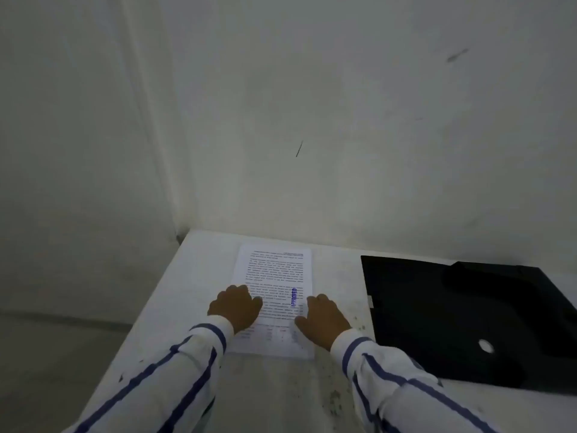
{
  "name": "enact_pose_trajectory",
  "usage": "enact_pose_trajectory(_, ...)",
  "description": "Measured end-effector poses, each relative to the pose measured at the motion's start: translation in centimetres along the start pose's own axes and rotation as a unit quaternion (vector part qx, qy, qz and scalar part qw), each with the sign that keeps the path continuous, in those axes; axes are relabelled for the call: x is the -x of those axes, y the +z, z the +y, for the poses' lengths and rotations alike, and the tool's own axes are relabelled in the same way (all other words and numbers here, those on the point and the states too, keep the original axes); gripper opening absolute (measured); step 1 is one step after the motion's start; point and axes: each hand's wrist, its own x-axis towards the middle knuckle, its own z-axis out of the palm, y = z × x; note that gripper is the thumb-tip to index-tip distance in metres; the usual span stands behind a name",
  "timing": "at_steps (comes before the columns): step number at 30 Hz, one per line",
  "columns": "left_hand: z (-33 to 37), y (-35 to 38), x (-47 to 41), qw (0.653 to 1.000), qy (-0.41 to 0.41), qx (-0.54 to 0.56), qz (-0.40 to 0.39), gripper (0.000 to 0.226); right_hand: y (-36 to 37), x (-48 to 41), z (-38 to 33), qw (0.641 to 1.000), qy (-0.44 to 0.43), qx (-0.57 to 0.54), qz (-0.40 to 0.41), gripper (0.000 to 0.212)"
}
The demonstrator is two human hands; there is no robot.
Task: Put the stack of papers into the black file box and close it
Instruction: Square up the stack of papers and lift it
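A stack of white printed papers (276, 273) with a blue stamp lies flat on the white table (199, 267), near the corner of the wall. My left hand (237, 307) rests on the stack's left edge, fingers curled at the border. My right hand (323, 317) lies on the right edge, fingers spread. Whether either hand grips the sheets is unclear. The black file box (421, 323) lies flat to the right of the papers, apart from them, with a small round hole near its front.
White walls rise right behind the table and to the left. The table's left edge drops to a grey floor (56, 354). Dark specks mark the tabletop between the papers and the box.
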Motion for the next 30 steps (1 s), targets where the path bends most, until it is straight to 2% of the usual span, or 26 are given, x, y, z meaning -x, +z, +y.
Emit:
enact_pose_trajectory(5,-2.7,1.9,-1.0,0.995,-0.084,0.035,-0.037,0.046,2.5,-0.6,0.7,0.996,0.071,-0.005,-0.057,0.035)
enact_pose_trajectory(10,-3.7,2.6,-2.5,0.988,-0.142,0.058,-0.021,0.036,4.0,-1.6,1.5,0.989,0.132,-0.046,-0.058,0.041)
enact_pose_trajectory(13,-3.6,2.7,-3.2,0.985,-0.153,0.082,-0.016,0.027,4.5,-2.1,1.4,0.987,0.143,-0.063,-0.042,0.041)
enact_pose_trajectory(20,-3.8,2.7,-4.7,0.964,-0.194,0.182,-0.004,0.040,4.9,-2.6,1.8,0.989,0.131,-0.066,-0.033,0.037)
enact_pose_trajectory(24,-4.1,2.2,-5.2,0.959,-0.187,0.209,-0.039,0.038,5.0,-2.7,1.9,0.987,0.138,-0.078,-0.022,0.036)
enact_pose_trajectory(30,-4.1,1.9,-5.5,0.955,-0.151,0.250,-0.047,0.018,4.9,-2.8,1.8,0.989,0.137,-0.058,-0.024,0.031)
